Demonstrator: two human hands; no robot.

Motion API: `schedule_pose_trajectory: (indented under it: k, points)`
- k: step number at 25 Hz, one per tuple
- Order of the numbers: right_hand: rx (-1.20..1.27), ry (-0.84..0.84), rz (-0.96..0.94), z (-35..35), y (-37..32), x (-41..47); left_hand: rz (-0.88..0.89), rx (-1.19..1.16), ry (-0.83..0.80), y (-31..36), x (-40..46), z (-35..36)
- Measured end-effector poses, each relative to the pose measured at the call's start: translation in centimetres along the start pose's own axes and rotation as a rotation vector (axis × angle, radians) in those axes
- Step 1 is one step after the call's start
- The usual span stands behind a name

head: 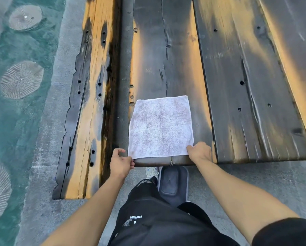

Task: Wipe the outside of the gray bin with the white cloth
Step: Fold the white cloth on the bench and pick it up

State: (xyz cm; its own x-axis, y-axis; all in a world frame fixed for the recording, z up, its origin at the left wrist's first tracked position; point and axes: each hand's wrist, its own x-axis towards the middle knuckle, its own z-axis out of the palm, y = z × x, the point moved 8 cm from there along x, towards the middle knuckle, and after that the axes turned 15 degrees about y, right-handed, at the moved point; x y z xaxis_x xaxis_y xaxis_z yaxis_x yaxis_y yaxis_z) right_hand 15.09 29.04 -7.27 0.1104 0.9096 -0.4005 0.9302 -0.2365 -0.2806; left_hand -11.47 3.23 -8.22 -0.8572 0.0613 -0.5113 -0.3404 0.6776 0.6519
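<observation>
Cloth [160, 126] lies flat on table [246, 86]; left hand [121, 163] and right hand [200, 151] each pinch a near corner. Bin [173, 185] sits on ground under table edge. Risk: cloth snags rough wood or picks up grime, smearing bin.

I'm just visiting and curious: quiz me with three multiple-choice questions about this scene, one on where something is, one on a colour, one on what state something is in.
1. Where is the gray bin?
A. on the wooden table
B. on the ground below the table's near end, by the person's feet
C. in the water

2. What colour is the cloth?
A. white
B. red
C. black

3. How does the cloth lie?
A. crumpled in a ball
B. hanging from the bin
C. spread flat, both near corners pinched

Answers: 1 B, it shows under the wooden table edge. 2 A, pale and slightly soiled. 3 C, the left hand and right hand each grip a corner.
</observation>
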Motion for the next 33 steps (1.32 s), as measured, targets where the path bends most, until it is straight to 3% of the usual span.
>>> schedule_pose_trajectory:
  k: [3,8,11,20,24,33]
  points:
    - [0.06,-0.005,0.005,-0.7,1.2,-0.6,0.073,0.015,-0.003,-0.3,-0.1,-0.5]
    - [0.511,-0.078,0.001,-1.7,3.4,-2.0,0.196,0.161,-0.005,-0.5,-1.3,-1.6]
    - [0.525,-0.167,-0.087,-2.2,4.7,-2.7,0.345,0.262,0.043,0.1,-2.4,-2.7]
    - [0.56,-0.145,-0.05,-2.8,6.4,-2.8,0.529,0.243,0.065,1.4,-3.7,-3.5]
    - [0.504,-0.126,-0.163,-3.3,3.8,-1.6,0.509,0.189,-0.002,4.0,-1.2,-2.5]
    - [0.486,0.078,-0.191,-3.9,-3.9,6.0,0.313,0.018,-0.18,12.0,7.5,3.9]
